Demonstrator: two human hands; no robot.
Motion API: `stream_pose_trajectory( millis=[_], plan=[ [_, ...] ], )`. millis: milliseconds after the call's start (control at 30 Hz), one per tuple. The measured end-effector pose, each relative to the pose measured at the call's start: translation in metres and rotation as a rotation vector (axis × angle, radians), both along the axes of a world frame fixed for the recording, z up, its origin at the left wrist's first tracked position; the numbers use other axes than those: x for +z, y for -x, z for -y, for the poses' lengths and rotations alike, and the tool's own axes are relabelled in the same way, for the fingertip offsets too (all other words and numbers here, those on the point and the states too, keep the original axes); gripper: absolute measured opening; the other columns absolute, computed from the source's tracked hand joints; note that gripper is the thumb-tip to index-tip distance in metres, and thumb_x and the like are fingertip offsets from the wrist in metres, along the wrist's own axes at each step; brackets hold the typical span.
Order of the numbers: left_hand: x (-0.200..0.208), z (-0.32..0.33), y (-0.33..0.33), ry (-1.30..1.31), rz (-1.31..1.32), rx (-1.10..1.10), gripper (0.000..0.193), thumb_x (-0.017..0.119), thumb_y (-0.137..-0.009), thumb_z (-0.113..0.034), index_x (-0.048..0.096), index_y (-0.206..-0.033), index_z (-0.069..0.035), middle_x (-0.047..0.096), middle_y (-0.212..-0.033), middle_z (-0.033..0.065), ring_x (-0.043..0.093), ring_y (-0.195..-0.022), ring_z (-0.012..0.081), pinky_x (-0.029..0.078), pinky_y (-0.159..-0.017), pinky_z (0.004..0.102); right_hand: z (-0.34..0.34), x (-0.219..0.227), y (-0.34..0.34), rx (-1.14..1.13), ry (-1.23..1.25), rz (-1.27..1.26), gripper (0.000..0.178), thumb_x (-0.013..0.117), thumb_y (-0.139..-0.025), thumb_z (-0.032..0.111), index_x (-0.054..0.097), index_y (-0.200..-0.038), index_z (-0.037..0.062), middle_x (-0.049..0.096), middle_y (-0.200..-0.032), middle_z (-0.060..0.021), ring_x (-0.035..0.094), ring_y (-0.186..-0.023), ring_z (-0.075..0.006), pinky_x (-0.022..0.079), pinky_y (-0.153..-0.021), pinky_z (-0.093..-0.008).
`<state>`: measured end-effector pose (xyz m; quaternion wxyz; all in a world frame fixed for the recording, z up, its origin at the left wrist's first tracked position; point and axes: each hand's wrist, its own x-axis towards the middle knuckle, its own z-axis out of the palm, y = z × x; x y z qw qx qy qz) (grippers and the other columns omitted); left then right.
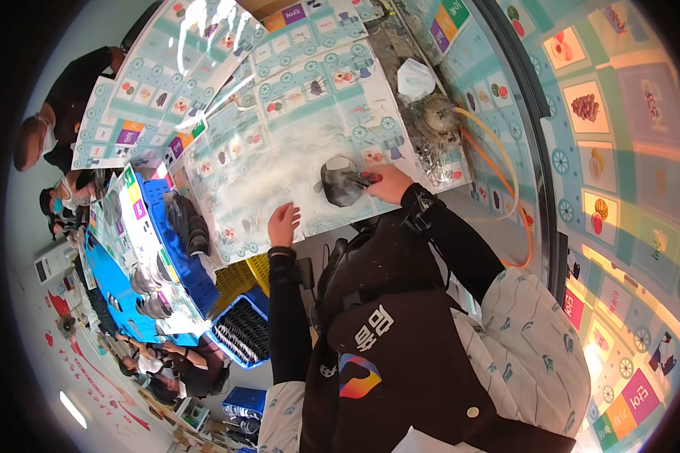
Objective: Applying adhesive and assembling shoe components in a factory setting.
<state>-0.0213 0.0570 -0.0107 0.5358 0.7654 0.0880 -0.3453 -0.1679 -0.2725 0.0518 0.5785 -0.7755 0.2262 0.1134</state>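
Note:
My right hand (389, 183) is closed on the black end of a dark grey, rounded piece (342, 186) with a pale patch on its upper side. What kind of piece it is, I cannot make out. It is at the near part of a worktable (238, 181) covered with a printed sheet and smeared with whitish dust. My left hand (283, 224) is over the table's near edge, to the left of the piece and apart from it. Its fingers are loosely bent and apart, with nothing in them.
A blue crate (156, 200) with dark curved pieces stands left of the table, near a yellow crate (242, 281) and another blue crate (221, 330). At the right are a white crumpled item (415, 80) and an orange hose (527, 234). Several people are at the far left.

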Motion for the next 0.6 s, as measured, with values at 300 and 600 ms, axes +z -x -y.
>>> stream_pose_trajectory(
  millis=[300,600],
  plan=[
    [0.019,-0.024,0.001,-0.038,-0.051,0.199,0.031,0.062,-0.1,-0.023,0.064,-0.124,-0.003,0.072,-0.109,0.0104,0.069,-0.092,0.0174,0.055,-0.074,0.0278,0.007,-0.004,0.002,0.147,-0.031,0.034,0.038,0.06,-0.078,0.017,0.07,-0.113,0.0068,0.07,-0.096,-0.021,0.066,-0.096,-0.039,0.051,-0.085,-0.0446],
    [-0.026,0.039,-0.016,-0.075,0.238,0.127,0.036,0.07,-0.092,-0.023,0.066,-0.12,-0.001,0.074,-0.096,0.0084,0.069,-0.086,0.0171,0.053,-0.075,0.0295,0.025,0.002,-0.015,0.288,0.143,0.028,0.031,0.056,-0.078,0.016,0.072,-0.103,0.0074,0.07,-0.096,-0.0243,0.066,-0.095,-0.0416,0.051,-0.084,-0.049]
  ],
)
